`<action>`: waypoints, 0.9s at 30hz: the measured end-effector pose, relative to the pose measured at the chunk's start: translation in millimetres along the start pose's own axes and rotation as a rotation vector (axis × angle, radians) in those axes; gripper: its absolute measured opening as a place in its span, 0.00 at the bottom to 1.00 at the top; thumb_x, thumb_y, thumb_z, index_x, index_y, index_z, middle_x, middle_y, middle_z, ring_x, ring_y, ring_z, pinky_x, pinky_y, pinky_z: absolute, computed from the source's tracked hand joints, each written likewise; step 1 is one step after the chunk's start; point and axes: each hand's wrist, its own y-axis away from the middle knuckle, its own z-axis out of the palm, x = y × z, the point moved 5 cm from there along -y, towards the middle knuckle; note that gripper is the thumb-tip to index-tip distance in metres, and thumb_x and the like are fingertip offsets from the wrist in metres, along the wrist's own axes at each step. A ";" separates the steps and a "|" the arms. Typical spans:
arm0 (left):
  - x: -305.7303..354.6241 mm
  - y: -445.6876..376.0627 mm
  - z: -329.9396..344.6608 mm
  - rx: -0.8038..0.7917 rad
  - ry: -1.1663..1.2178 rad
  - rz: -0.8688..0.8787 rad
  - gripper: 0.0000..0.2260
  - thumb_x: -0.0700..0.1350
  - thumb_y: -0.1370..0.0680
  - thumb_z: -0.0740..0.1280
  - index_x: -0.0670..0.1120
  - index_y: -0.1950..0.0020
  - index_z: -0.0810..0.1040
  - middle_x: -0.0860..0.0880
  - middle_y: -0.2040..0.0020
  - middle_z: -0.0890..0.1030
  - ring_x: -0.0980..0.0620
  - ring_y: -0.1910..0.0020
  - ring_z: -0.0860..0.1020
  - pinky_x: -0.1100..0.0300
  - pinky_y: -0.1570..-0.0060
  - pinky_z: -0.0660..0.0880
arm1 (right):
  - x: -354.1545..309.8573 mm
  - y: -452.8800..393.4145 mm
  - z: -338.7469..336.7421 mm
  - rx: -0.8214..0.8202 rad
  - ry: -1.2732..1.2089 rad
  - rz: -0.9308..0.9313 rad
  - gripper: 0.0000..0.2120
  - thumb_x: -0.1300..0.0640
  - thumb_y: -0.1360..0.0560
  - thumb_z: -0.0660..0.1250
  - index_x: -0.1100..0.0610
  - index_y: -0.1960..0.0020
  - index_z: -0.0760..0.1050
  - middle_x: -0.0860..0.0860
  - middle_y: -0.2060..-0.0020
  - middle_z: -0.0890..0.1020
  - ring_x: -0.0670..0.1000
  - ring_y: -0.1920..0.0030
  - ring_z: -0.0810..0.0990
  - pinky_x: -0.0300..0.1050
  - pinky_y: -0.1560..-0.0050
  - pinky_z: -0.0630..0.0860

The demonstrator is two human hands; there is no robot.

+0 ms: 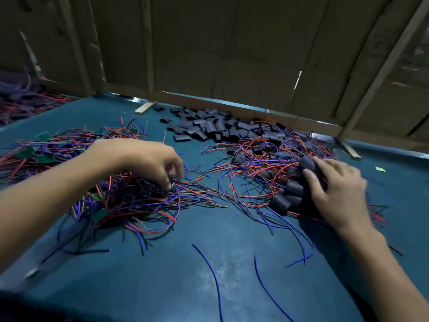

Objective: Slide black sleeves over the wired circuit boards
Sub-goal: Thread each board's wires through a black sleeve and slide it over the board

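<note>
Many boards remain unsleeved, judging by the tangle at left: bare green boards (29, 151) with red and blue wires lie in a loose heap across the left part of the desk (185, 287), and a second knot of wires (139, 198) sits under the left hand (148, 159). Left grip: fingers curled down into that knot, fingertips pinching something small and dark at the wire ends; what exactly it is cannot be made out. Right hand (336, 194) rests on a cluster of sleeved boards (294, 194), black tubes with wires trailing out toward the centre; its fingers are curled over the bundle and appear to hold it, though motion blur hides the fingertips. Behind that cluster more sleeved units lie among wires (267, 145), so a fair batch looks finished. Spare sleeves (209, 127) are piled at the far edge of the desk, just in front of the cardboard wall (232, 54), well apart from both hands. A few stray blue wires (213, 275) lie near the front edge. Judgement: task is partway through, with a done pile at right, an undone pile at left, and sleeve stock still plentiful. Current step looks like picking the next board from the left heap.
</note>
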 end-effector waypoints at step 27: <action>126.5 1.8 27.1 0.173 1.579 0.223 0.04 0.44 0.21 0.70 0.44 0.53 0.78 0.45 0.55 0.85 0.53 0.62 0.83 0.62 0.69 0.78 | -107.6 27.6 -1.5 -0.315 -1.099 0.027 0.13 0.55 0.21 0.64 0.55 0.40 0.82 0.40 0.46 0.85 0.36 0.44 0.81 0.31 0.44 0.74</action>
